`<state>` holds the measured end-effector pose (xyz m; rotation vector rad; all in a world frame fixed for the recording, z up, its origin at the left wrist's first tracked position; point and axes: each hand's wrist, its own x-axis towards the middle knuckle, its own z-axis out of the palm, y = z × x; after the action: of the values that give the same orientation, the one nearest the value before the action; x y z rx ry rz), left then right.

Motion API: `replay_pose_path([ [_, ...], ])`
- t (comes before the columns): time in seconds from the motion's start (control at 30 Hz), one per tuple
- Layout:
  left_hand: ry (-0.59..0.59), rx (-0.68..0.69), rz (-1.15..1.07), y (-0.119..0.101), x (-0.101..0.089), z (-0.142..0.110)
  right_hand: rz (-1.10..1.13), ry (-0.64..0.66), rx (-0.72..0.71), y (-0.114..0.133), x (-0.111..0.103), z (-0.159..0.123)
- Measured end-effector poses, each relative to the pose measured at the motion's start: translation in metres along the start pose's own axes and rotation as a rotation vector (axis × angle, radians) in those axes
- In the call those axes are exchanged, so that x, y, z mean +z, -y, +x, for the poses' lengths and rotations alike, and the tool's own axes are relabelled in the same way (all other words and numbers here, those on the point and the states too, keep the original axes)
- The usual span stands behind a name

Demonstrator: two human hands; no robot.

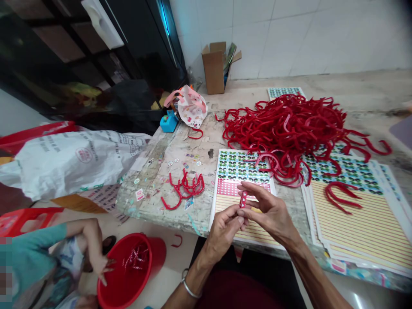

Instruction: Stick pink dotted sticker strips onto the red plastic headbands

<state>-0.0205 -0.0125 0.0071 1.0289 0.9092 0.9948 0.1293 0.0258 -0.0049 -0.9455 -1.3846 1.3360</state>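
My left hand [222,229] and my right hand [267,210] pinch a small red strip with white dots [243,199] between their fingertips. Below my hands lies a printed sticker sheet [244,171] with rows of round eye-like motifs and pink and yellow bands. Beyond it, a large tangled heap of red plastic headbands [289,133] spreads across the worn table [154,206]. A smaller bunch of red bands [185,187] lies left of my hands. Several more printed sheets [350,210] are stacked on the right, with a few red bands [341,196] on top.
A co-worker's hand [101,267] in a teal sleeve reaches over a red bucket [125,272] holding red pieces, below the table's left edge. A white woven sack [71,163] lies at left. A cardboard box [214,68] stands against the tiled wall.
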Motion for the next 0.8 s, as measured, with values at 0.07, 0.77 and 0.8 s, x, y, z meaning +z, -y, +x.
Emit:
replay_pose_path([
  [0.07,0.001,0.008,0.009,-0.001,0.0,0.0,-0.003,0.0,0.011,0.001,0.0,0.0],
  [0.77,0.007,0.074,0.46,0.006,-0.024,0.0,-0.124,-0.156,0.113,-0.016,-0.015,0.01],
  [0.8,-0.041,0.122,0.552,0.006,-0.031,0.004,-0.27,-0.197,0.07,-0.019,-0.025,0.012],
])
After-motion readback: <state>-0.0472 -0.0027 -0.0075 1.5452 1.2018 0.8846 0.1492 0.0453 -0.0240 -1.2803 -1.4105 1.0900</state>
